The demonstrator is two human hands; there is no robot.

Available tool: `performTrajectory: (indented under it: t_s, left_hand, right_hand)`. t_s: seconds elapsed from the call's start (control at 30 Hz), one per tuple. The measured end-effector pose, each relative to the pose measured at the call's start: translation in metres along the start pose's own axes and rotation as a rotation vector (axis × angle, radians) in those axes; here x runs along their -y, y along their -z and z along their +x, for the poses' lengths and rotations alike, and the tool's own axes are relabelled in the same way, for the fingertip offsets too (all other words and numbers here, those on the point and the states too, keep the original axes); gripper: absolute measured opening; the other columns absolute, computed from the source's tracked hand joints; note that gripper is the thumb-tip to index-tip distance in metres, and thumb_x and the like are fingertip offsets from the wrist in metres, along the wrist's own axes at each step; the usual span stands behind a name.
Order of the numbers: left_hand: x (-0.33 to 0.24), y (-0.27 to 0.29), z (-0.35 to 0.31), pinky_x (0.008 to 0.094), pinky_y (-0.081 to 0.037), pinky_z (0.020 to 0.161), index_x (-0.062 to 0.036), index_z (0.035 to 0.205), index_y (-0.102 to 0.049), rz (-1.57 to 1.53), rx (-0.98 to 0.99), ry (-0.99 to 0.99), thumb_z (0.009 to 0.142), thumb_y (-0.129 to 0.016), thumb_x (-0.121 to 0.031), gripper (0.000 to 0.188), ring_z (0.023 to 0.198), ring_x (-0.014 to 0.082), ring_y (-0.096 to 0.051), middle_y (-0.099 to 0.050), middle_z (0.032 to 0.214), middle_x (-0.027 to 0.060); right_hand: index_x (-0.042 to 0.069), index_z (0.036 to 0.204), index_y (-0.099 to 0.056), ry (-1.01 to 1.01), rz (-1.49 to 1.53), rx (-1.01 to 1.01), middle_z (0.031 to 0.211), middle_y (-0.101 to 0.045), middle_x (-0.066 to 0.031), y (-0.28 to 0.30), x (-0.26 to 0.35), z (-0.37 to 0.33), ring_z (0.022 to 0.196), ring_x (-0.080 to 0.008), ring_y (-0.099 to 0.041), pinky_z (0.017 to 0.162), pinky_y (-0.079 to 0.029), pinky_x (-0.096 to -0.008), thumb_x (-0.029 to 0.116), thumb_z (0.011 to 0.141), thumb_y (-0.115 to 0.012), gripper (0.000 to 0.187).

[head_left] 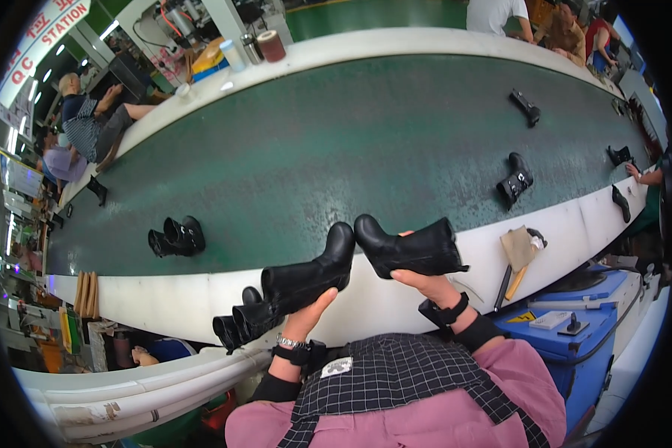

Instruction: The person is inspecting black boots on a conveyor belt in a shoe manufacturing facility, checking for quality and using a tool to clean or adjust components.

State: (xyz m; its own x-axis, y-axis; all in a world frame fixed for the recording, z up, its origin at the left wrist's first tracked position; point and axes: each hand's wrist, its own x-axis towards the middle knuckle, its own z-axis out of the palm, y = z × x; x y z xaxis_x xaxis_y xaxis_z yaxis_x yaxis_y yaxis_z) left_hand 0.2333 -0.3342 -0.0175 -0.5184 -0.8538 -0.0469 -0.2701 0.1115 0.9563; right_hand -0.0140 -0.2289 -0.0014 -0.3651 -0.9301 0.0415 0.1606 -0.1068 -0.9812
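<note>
Standing on the green belt (276,164) at left are two black boots (185,236); next, the left grip (310,313) wraps round a tall boot (306,272) above the white table edge (157,299). Its toe shows just beside that of a second tall boot (414,250), clasped in the right grip (428,285); farther right, handled tools (517,249) lie on the same edge.

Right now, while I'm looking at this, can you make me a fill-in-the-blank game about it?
1. The left hand and right hand each hold a black ____.
2. The wide work surface beyond them is mostly ____.
3. The silver band is on the ____ wrist.
4. The checked apron is worn over ____ clothing.

Missing words: boot; green; left; pink.
</note>
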Motion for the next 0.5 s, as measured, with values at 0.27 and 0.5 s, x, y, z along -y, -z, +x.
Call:
performTrajectory:
  t_s: [0.27,0.5]
  left_hand:
    - [0.059,-0.046,0.01,0.0352,-0.046,0.088,-0.004,0.117,-0.058,0.152,0.238,0.134,0.085,-0.065,-0.027,0.04,0.102,0.0222,-0.059,-0.062,0.113,0.0126]
    - [0.08,-0.054,0.008,0.0337,-0.049,0.08,-0.0101,0.134,-0.023,0.165,0.324,0.033,0.082,-0.066,-0.013,0.068,0.094,0.0228,-0.063,-0.059,0.108,0.0129]
  right_hand:
    - [0.006,0.127,-0.04,-0.338,-0.272,0.031,0.119,-0.048,-0.0092,-0.014,-0.09,-0.009,0.108,-0.0195,-0.051,0.092,-0.043,-0.0311,0.022,0.073,-0.076,0.067]
    - [0.008,0.131,-0.033,0.115,-0.605,0.102,0.133,-0.034,-0.0149,-0.01,-0.121,-0.019,0.124,-0.027,-0.039,0.097,-0.041,-0.0361,0.01,0.067,-0.075,0.077]
